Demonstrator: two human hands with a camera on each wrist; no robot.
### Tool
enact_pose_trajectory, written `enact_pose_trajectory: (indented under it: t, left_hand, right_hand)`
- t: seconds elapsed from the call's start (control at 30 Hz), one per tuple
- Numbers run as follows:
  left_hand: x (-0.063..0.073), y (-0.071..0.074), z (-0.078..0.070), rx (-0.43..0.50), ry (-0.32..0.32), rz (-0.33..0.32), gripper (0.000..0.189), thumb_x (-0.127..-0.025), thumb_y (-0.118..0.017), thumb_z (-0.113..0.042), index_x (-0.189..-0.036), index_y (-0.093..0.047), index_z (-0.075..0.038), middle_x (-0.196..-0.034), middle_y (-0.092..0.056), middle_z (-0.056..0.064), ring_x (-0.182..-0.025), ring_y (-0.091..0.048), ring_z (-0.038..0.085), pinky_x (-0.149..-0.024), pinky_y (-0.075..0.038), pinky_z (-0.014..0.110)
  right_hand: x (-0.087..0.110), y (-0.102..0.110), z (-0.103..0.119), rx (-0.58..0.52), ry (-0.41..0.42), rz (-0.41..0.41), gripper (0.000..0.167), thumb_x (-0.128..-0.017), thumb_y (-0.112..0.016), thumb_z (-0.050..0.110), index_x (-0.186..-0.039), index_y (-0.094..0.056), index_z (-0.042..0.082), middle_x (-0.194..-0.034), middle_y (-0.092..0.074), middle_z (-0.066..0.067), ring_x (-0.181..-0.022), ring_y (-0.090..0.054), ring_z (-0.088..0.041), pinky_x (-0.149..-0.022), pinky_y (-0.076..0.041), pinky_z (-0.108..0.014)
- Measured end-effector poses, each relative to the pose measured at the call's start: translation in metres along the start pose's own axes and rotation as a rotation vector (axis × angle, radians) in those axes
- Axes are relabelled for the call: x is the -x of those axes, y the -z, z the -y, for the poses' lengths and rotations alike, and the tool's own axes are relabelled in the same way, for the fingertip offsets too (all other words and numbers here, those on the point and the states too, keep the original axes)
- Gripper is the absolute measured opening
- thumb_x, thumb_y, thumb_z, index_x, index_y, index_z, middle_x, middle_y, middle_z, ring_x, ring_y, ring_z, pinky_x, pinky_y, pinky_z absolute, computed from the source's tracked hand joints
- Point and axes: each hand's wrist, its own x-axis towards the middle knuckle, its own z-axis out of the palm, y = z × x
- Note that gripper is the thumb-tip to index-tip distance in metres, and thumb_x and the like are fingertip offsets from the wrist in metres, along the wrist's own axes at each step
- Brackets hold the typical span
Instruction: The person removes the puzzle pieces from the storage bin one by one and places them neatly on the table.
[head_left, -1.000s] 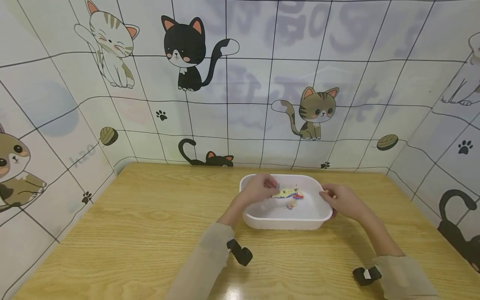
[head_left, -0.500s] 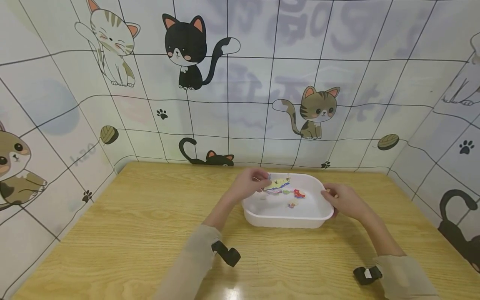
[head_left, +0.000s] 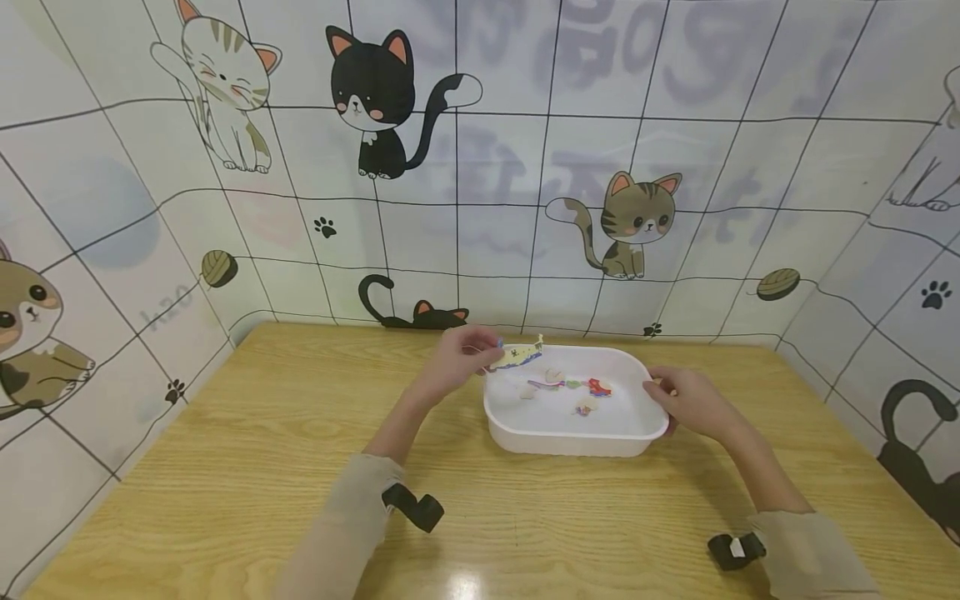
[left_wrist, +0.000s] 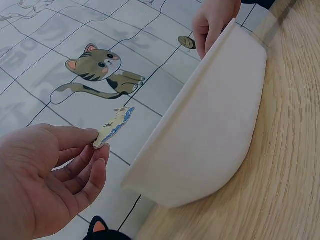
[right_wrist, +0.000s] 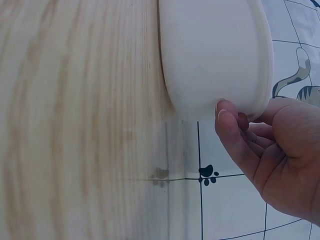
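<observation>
My left hand (head_left: 461,360) pinches a flat cutout piece (left_wrist: 115,128), pale yellow with a blue wavy edge and small dark marks, between thumb and fingertips. In the head view the piece overlaps the left rim of a white plastic basin (head_left: 566,445). My right hand (head_left: 688,402) grips the basin's right rim, thumb on top; in the right wrist view its fingers (right_wrist: 229,125) curl against the outer wall. Inside the basin lie several small flat pieces, among them a red and blue one (head_left: 599,387) and a little multicoloured one (head_left: 583,410).
The basin stands on a wood-grain table (head_left: 300,433), toward its back right. A wall covering (head_left: 495,250) with cartoon cats and a grid rises behind the table and along both sides. Each wrist wears a black strap mount (head_left: 414,507).
My left hand has lifted the yellow and blue piece from inside the basin and carried it left to the rim. Pieces beneath it have come into view. The right hand has stayed at the rim.
</observation>
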Motion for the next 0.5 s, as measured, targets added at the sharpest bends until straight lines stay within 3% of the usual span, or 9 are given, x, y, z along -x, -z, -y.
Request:
enact_pose_trajectory:
  t: [0.2,0.43,0.5]
  left_hand:
    - [0.007,0.017,0.006,0.01,0.015,-0.034,0.018,-0.095,-0.068,-0.006,-0.11,-0.066,0.004,-0.104,-0.07,0.015,-0.081,-0.066,0.021,-0.081,-0.057,0.051]
    - [0.015,0.035,0.013,0.001,0.041,-0.025,0.023,-0.097,-0.067,-0.008,-0.114,-0.064,0.007,-0.107,-0.069,0.018,-0.083,-0.067,0.03,-0.084,-0.054,0.056]
    - [0.017,0.04,0.016,-0.019,0.058,-0.028,0.025,-0.097,-0.067,-0.01,-0.116,-0.064,0.006,-0.108,-0.069,0.017,-0.085,-0.067,0.03,-0.084,-0.055,0.051]
  right_hand:
    - [-0.001,0.002,-0.004,0.002,0.018,0.002,0.036,-0.103,-0.054,0.007,-0.132,-0.05,-0.016,-0.081,-0.064,-0.011,-0.052,-0.065,-0.018,-0.05,-0.057,-0.038]
    - [0.002,0.006,-0.007,0.021,0.0,0.003,0.039,-0.104,-0.054,0.01,-0.132,-0.049,-0.016,-0.081,-0.064,-0.008,-0.053,-0.066,-0.019,-0.051,-0.057,-0.039]
    - [0.002,0.006,-0.007,0.025,-0.006,0.005,0.039,-0.105,-0.054,0.01,-0.132,-0.049,-0.016,-0.082,-0.064,-0.009,-0.053,-0.066,-0.019,-0.052,-0.057,-0.039]
